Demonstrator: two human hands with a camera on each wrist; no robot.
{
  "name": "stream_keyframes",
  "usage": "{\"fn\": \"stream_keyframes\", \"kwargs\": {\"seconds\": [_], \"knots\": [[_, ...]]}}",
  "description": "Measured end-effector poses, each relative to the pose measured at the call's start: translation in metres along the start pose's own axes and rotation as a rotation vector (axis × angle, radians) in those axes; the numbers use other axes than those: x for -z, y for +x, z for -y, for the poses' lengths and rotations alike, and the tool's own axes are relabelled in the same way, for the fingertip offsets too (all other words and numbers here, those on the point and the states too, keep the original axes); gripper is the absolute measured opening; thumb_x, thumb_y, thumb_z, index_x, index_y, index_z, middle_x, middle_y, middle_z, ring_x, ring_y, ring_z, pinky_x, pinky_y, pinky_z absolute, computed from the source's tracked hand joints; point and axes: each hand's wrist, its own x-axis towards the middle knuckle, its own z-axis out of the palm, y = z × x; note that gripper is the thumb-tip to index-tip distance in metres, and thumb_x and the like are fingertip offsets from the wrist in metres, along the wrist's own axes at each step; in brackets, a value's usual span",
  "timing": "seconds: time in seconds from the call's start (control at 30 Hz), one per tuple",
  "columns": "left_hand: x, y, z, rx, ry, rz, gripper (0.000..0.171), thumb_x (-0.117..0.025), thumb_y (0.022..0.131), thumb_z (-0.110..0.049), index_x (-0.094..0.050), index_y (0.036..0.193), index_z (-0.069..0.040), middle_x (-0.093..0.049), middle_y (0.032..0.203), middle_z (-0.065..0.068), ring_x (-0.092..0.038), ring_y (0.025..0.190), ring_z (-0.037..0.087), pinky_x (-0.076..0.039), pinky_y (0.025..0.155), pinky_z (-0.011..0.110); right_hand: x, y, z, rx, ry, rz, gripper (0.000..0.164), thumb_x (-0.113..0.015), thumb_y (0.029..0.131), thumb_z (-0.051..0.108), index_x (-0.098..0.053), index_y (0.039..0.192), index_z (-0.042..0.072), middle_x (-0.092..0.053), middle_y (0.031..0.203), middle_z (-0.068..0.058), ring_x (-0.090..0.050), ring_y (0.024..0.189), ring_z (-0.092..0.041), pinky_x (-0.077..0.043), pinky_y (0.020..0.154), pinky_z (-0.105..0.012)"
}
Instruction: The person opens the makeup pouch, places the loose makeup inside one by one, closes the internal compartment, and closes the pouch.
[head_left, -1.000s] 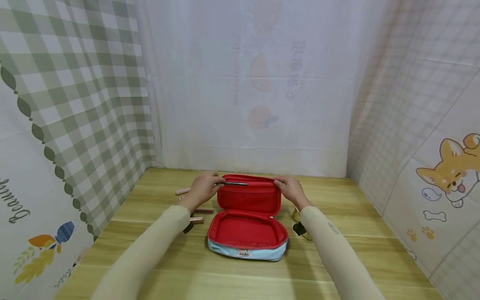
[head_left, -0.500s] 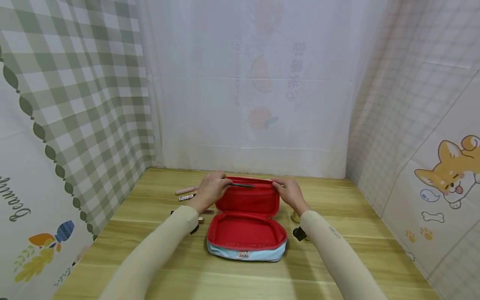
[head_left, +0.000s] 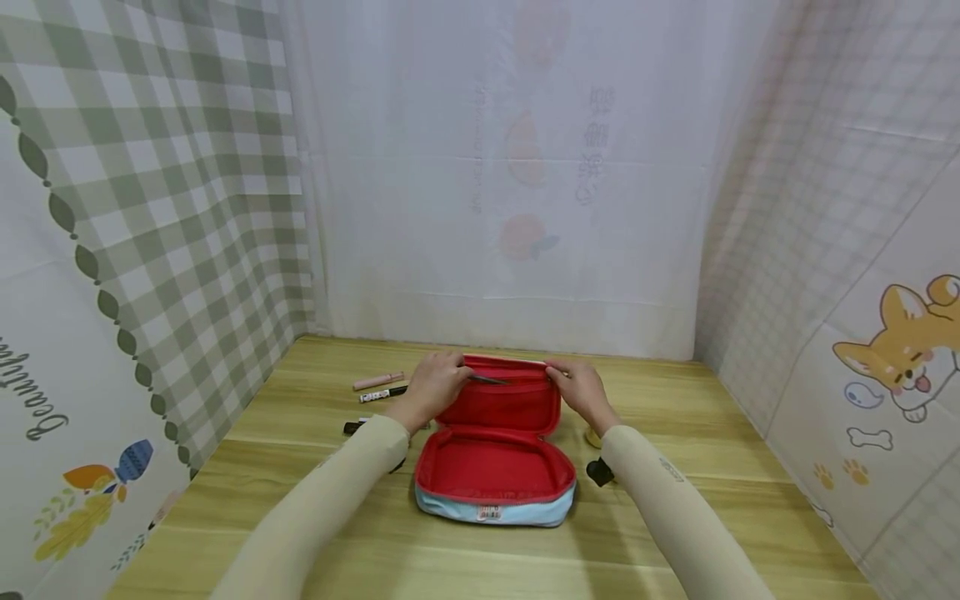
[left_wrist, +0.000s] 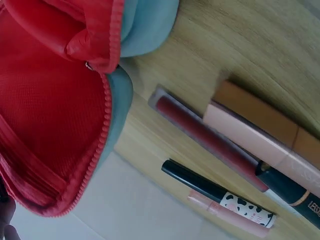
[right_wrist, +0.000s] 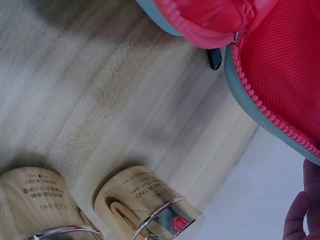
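A light blue cosmetic bag (head_left: 491,510) with a red lining lies unzipped, its lid raised at the back. My left hand (head_left: 435,385) pinches a thin dark pencil-like stick (head_left: 489,380). The stick's far end points into the slot of the red pocket (head_left: 498,408) inside the lid; its tip looks hidden there. My right hand (head_left: 581,390) grips the lid's upper right corner, thumb toward the inside. Only some fingertips (left_wrist: 9,225) of the left hand show in the left wrist view. Right-hand fingers (right_wrist: 297,215) appear at the lid edge in the right wrist view.
Left of the bag lie a dark red gloss tube (left_wrist: 200,132), a rose-gold tube (left_wrist: 260,137), a black-capped tube (left_wrist: 287,190), a cow-print tube (left_wrist: 220,192) and a pink tube (left_wrist: 245,222). Gold-coloured jars (right_wrist: 37,205) stand at the right.
My left hand has moved right and slightly down along the lid, and the stick has tilted with its far end dropping toward the pocket. The right hand stays on the lid corner.
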Motion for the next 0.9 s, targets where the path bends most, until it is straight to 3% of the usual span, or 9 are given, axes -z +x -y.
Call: {"fn": "stream_keyframes", "kwargs": {"seconds": [0.77,0.9], "knots": [[-0.016,0.004,-0.033,-0.016,0.086,0.189,0.009,-0.065,0.097,-0.019,-0.073,0.092,-0.02,-0.056,0.084,0.002,-0.052,0.077,0.019,-0.034,0.063,0.029,0.0,-0.003,0.001,-0.044,0.009,0.004,0.035,-0.056,0.102,0.019,-0.063,0.133,0.004,-0.065,0.125,-0.019,-0.057,0.12,-0.037,-0.046,0.095,-0.052],[-0.017,0.004,-0.035,-0.016,0.119,0.212,0.011,-0.063,0.098,-0.017,-0.073,0.094,-0.021,-0.059,0.087,0.001,-0.054,0.081,0.019,-0.037,0.066,0.029,0.002,-0.001,0.003,0.008,-0.068,0.029,0.036,-0.055,0.102,0.016,-0.061,0.135,0.004,-0.065,0.125,-0.019,-0.062,0.112,-0.036,-0.05,0.091,-0.051]]}}
